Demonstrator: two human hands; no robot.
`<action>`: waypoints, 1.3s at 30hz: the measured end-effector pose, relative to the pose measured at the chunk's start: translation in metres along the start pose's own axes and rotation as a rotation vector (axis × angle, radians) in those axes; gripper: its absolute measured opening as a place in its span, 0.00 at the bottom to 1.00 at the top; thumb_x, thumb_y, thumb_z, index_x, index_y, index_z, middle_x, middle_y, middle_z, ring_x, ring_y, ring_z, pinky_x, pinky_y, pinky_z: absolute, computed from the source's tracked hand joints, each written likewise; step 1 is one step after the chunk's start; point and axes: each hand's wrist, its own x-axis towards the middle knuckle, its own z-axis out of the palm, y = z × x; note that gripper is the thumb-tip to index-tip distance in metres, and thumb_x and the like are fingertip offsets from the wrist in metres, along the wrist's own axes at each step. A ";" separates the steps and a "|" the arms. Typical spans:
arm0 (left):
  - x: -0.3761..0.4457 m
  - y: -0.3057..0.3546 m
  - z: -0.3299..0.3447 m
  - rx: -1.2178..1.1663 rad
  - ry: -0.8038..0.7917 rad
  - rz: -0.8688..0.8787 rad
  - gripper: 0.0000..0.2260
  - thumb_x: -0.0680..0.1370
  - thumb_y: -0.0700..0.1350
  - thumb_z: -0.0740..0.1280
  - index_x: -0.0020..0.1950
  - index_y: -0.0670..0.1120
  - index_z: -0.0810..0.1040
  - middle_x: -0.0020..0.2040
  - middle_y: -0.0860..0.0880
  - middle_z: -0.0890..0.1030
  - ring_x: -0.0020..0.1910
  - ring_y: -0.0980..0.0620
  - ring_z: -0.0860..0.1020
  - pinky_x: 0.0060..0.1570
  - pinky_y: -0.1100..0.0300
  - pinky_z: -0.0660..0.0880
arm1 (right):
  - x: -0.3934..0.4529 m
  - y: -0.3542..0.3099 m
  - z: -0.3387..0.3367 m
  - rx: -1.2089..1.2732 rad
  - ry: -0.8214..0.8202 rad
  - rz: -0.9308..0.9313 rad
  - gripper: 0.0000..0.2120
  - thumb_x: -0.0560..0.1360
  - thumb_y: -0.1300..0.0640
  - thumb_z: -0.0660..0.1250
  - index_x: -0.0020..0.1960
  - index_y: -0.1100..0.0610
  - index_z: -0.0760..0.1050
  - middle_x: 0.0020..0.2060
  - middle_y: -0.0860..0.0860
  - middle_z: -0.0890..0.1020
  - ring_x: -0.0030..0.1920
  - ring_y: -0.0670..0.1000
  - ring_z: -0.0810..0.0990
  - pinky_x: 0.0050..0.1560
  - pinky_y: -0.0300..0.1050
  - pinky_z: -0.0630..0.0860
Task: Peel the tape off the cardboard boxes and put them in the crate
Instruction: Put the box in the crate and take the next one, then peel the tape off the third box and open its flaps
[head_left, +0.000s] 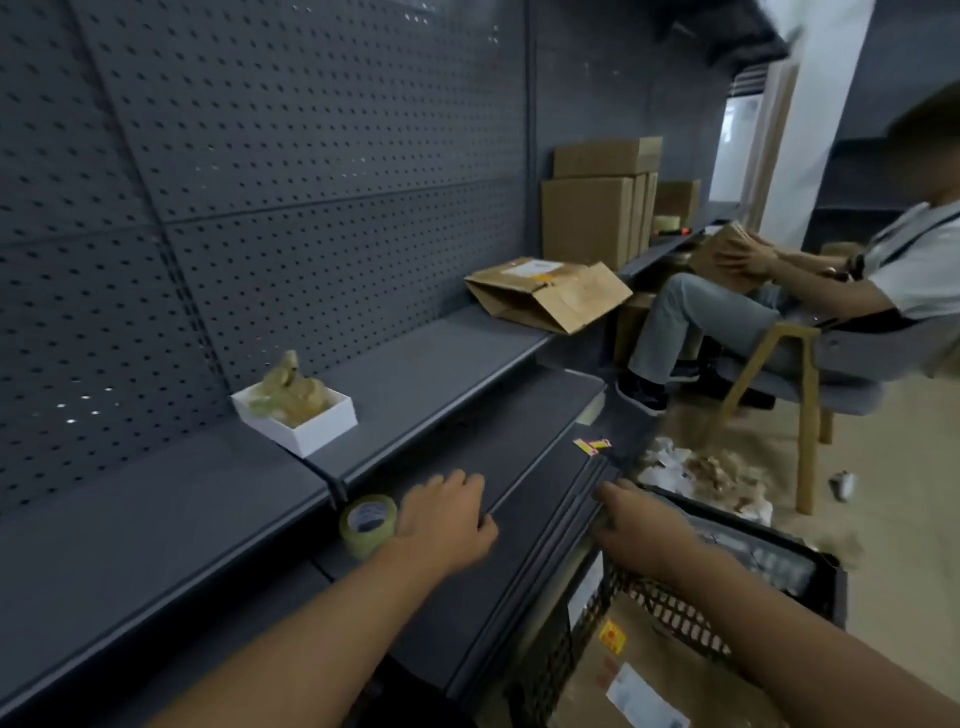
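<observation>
Dark shelf (457, 457) edge: left hand (447, 519) flat, right hand (639, 530) beside crate (810, 558).

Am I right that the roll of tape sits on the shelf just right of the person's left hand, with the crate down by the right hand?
Not quite. In the head view the roll of tape sits just left of the left hand, not right. The crate is indeed by the right hand.

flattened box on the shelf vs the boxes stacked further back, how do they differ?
The flattened box lies collapsed and skewed on the shelf; the stacked boxes stand squared against the pegboard.
The flattened box has loose, splayed flaps; the stacked boxes look closed.
The flattened box shows a white label on top; no label shows on the stacked boxes.
Both are plain brown cardboard.
</observation>
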 end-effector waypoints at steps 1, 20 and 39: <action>-0.007 -0.008 -0.010 0.009 0.022 -0.013 0.16 0.83 0.56 0.59 0.64 0.47 0.71 0.62 0.46 0.75 0.62 0.42 0.75 0.53 0.50 0.72 | 0.000 -0.012 -0.008 -0.006 0.014 -0.022 0.20 0.83 0.47 0.60 0.72 0.52 0.67 0.66 0.53 0.72 0.62 0.58 0.77 0.58 0.54 0.78; -0.164 -0.181 -0.150 0.194 0.249 -0.497 0.16 0.83 0.56 0.57 0.65 0.49 0.71 0.61 0.48 0.75 0.59 0.46 0.74 0.50 0.53 0.71 | -0.001 -0.254 -0.109 0.051 0.249 -0.501 0.21 0.82 0.44 0.61 0.73 0.50 0.70 0.67 0.49 0.75 0.62 0.53 0.78 0.56 0.50 0.77; -0.393 -0.278 -0.202 0.382 0.387 -0.949 0.17 0.84 0.59 0.57 0.65 0.49 0.74 0.59 0.49 0.75 0.60 0.47 0.73 0.55 0.53 0.74 | -0.029 -0.485 -0.093 0.049 0.253 -0.992 0.18 0.83 0.45 0.59 0.69 0.51 0.72 0.64 0.50 0.75 0.60 0.53 0.77 0.58 0.48 0.74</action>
